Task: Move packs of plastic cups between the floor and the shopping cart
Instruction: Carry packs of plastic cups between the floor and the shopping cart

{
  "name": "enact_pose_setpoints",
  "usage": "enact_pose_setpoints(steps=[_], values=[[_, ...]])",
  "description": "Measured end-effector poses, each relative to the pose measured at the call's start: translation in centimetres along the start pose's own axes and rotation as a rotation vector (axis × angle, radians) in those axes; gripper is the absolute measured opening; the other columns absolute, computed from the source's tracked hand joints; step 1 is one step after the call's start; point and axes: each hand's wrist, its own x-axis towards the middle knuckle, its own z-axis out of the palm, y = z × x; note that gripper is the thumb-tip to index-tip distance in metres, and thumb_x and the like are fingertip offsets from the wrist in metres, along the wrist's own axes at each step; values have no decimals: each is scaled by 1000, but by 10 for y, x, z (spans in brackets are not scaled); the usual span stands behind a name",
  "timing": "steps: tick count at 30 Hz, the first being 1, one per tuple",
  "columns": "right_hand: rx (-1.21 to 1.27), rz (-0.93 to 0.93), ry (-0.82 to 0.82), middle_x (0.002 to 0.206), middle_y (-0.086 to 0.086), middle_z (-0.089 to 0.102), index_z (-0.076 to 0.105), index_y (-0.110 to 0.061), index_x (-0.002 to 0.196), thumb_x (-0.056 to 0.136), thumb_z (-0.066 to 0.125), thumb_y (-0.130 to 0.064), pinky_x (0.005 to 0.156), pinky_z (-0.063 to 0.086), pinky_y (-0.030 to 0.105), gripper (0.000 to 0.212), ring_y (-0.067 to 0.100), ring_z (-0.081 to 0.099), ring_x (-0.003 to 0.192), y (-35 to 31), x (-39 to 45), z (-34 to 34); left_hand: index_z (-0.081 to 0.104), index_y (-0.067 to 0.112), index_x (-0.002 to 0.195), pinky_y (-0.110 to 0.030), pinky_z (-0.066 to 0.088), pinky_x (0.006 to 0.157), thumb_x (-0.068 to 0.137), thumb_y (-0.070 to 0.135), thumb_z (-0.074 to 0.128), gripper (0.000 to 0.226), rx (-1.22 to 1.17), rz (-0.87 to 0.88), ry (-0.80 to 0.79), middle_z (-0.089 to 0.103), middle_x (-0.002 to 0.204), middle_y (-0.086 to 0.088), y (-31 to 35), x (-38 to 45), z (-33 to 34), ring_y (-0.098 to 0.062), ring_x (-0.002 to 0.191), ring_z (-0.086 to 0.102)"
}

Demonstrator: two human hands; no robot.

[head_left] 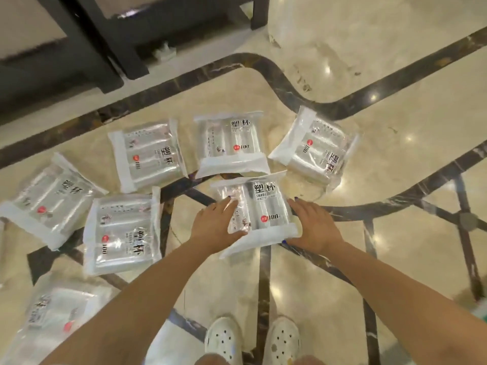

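Note:
A clear pack of plastic cups point(261, 206) with white ends and black print is between my two hands, low over the marble floor. My left hand point(216, 227) holds its left side, fingers laid over the top and thumb along the near edge. My right hand point(313, 227) holds its right side, thumb under the near white end. Several more packs lie on the floor around it: one just behind point(229, 143), one at back right point(316, 148), one at back left point(147, 154), one to the left point(122, 233). No shopping cart is in view.
Two further packs lie at far left point(50, 198) and bottom left point(52, 317). Dark furniture legs point(113, 48) stand at the back left. My feet in white clogs point(224, 341) are at the bottom. Polished marble floor point(395, 180) with dark inlay stretches to the right.

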Motion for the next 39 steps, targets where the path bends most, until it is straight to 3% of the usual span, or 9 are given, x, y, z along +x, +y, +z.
enact_pose_setpoints(steps=[9,12,18,26,30,32,35,37,39], values=[[256,239,17,161,5,22,4,-18,156,74,74,-60,117,21,39,115,25,23,146,61,122,154,-12,26,153,-46,43,101,83,61,61,106,-385,-331,-111,15,157,-6,-45,92,178,-33,130,45],[486,370,-55,152,11,40,-4,-17,156,77,78,-47,102,40,40,118,35,45,133,65,132,176,-15,28,152,-43,39,104,81,51,68,111,-557,-363,-66,19,157,-6,-42,101,198,-30,136,39],[684,442,-43,149,2,46,-4,-24,156,70,84,-47,101,42,40,125,28,48,131,57,109,160,-3,35,153,-45,35,112,68,48,82,121,-749,-366,38,29,154,-1,-41,85,184,-21,140,32],[852,447,77,150,-8,41,16,-23,155,67,86,-46,110,35,36,115,19,41,137,14,15,27,-10,28,154,-39,29,115,69,34,87,129,-830,-378,151,15,161,7,-4,4,33,-17,146,23],[999,441,119,144,-6,44,23,-18,153,68,86,-43,109,37,36,108,18,43,133,-16,-47,-79,0,20,156,-38,28,114,64,22,90,128,-1035,-421,212,22,160,0,22,-53,-79,-23,144,29],[1052,443,152,136,-4,43,28,-15,151,75,84,-25,102,35,28,96,15,40,126,-32,-80,-135,13,19,155,-43,30,115,50,33,95,135,-1109,-442,221,28,157,-4,34,-82,-139,-27,141,33],[1071,412,185,146,2,41,30,-18,150,71,87,-28,106,37,33,98,20,40,132,-52,-131,-216,35,19,145,-50,45,103,28,52,94,135,-1128,-425,166,49,139,-6,45,-125,-222,-29,126,49],[1100,373,226,142,3,45,34,-21,148,69,88,-28,96,46,32,96,21,47,126,-65,-164,-270,39,17,142,-45,47,100,46,35,96,114,-1153,-397,155,54,132,-2,61,-160,-279,-25,119,54],[1160,324,268,134,3,49,37,-23,144,69,89,-25,80,50,25,91,19,55,114,-76,-194,-319,37,18,143,-45,45,103,46,35,95,114,-1179,-364,206,52,135,0,76,-191,-330,-25,122,53]])
